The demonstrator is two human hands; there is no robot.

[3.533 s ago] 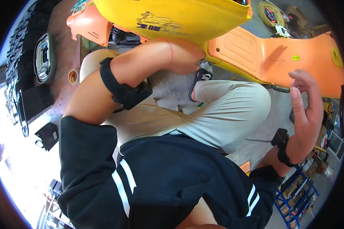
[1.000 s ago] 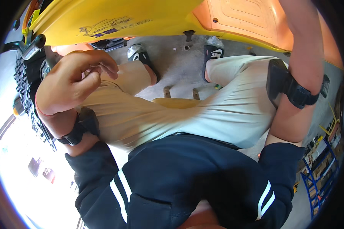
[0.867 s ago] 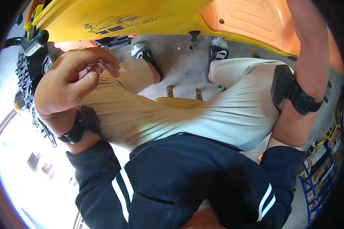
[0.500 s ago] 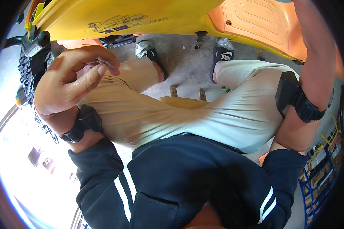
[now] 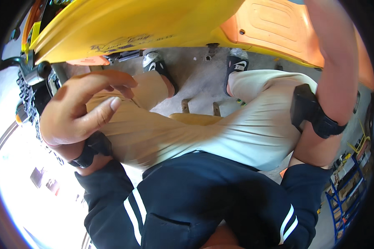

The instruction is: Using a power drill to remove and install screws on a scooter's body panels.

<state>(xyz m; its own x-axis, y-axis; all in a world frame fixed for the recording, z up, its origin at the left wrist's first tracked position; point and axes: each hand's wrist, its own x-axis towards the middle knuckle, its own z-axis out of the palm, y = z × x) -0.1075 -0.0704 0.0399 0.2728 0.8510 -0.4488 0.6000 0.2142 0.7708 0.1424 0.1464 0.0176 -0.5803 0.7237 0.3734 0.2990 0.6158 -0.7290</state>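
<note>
My left hand (image 5: pixel 81 107) hovers above my left thigh, in front of a large yellow body panel (image 5: pixel 133 25). Its fingers are bent loosely, the thumb stands apart from them, and nothing shows between them. My right forearm (image 5: pixel 334 45) reaches up past an orange moulded panel (image 5: pixel 274 27) with a small round hole. The right hand itself lies beyond the upper edge of the picture. Each of my wrists or forearms carries a black strapped device, one on the left (image 5: pixel 97 145) and one on the right (image 5: pixel 305 106).
At the far left stand a knobbly black tyre (image 5: pixel 27 93) and a black rounded bar end (image 5: pixel 43 69). A wooden stool edge (image 5: pixel 195 119) shows between my legs on the concrete floor (image 5: pixel 195 83). A blue rack (image 5: pixel 340 207) holds goods at the lower right.
My left hand has moved slightly down and toward me, and its thumb has parted from the fingers. My right forearm has shifted a little left. The view has tilted slightly.
</note>
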